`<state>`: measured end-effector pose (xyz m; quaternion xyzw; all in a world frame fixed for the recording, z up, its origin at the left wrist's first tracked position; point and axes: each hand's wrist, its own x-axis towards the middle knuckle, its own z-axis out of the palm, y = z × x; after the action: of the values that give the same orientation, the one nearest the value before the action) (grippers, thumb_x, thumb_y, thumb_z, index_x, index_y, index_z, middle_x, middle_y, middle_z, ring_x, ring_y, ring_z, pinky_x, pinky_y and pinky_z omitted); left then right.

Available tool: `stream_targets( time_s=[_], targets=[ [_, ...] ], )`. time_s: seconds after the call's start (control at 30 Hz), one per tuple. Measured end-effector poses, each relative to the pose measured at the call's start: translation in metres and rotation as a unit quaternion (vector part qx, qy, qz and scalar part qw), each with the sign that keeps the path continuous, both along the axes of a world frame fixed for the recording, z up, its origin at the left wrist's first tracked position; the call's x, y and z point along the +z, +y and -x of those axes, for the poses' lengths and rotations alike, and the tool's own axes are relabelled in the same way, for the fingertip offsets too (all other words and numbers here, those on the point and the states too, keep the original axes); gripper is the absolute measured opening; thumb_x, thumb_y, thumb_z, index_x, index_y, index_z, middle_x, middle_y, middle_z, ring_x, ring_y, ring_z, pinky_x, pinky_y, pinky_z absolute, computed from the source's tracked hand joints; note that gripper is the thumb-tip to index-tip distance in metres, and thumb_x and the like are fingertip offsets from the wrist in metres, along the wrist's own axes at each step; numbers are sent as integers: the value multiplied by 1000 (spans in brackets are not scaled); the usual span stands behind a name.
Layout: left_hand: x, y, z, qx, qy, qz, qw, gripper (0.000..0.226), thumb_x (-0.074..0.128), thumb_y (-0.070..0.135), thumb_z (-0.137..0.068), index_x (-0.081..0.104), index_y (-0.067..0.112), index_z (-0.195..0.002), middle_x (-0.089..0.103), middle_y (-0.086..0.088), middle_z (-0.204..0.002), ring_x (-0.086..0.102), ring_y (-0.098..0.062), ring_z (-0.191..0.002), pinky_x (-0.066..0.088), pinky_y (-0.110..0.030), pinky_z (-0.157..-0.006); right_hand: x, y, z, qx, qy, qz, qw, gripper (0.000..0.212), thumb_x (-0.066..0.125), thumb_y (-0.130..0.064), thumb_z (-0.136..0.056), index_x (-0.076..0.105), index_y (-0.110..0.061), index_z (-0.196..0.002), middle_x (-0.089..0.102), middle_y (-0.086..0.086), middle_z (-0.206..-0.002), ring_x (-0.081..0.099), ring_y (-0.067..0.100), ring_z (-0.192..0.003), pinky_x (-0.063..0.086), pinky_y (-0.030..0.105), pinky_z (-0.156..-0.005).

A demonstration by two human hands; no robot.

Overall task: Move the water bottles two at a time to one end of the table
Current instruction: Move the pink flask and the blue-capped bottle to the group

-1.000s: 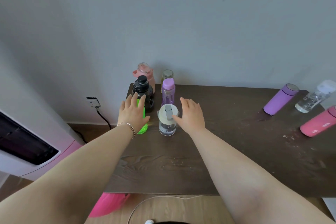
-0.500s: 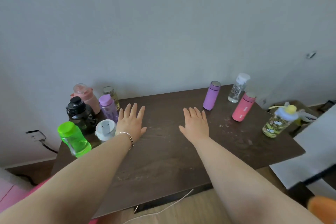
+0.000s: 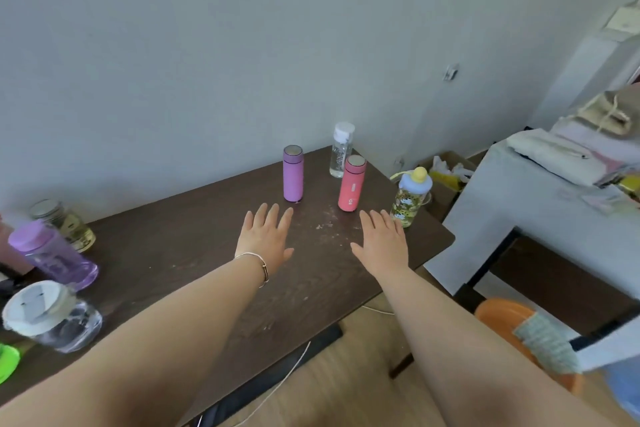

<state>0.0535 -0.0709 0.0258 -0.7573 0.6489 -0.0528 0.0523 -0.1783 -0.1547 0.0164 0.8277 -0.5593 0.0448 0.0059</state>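
At the right end of the dark table (image 3: 194,253) stand a purple flask (image 3: 293,173), a pink flask (image 3: 351,184), a clear bottle with a white cap (image 3: 341,150) and a patterned bottle with a blue and yellow lid (image 3: 410,198). My left hand (image 3: 266,241) hovers open just in front of the purple flask. My right hand (image 3: 382,241) is open between the pink flask and the patterned bottle, touching neither. At the left end are a translucent purple bottle (image 3: 55,255), a clear bottle with a white lid (image 3: 52,317), a jar (image 3: 64,225) and a green bottle (image 3: 7,360).
A grey wall runs behind the table. To the right stands a white table (image 3: 540,204) piled with cloth and bags. A cardboard box (image 3: 446,172) sits on the floor between them. An orange stool (image 3: 505,315) and a white cable (image 3: 284,381) lie near the front.
Both hands left the left-end group and moved right across the table, empty, to just in front of the right-end bottles. The view swung right with them.
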Motion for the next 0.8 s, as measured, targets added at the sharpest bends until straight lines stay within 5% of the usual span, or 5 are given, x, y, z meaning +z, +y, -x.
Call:
stream_targets(
  time_s=[0.53, 0.8],
  targets=[
    [-22, -163, 31, -86, 39, -6, 995, 87, 50, 55, -91, 5, 19, -156, 8, -12, -163, 6, -34, -150, 14, -49, -121, -13, -105, 74, -198, -56, -24, 978, 87, 65, -56, -86, 25, -15, -152, 34, 7, -157, 25, 29, -148, 22, 48, -120],
    [-51, -226, 49, -38, 163, 3, 986, 89, 57, 53, -89, 16, 8, -154, 17, -14, -161, 15, -33, -148, 22, -45, -119, -30, -163, 91, -268, -254, -92, 925, 108, 76, -52, -79, 9, -17, -157, 24, 9, -162, 25, 30, -148, 28, 44, -116]
  ],
)
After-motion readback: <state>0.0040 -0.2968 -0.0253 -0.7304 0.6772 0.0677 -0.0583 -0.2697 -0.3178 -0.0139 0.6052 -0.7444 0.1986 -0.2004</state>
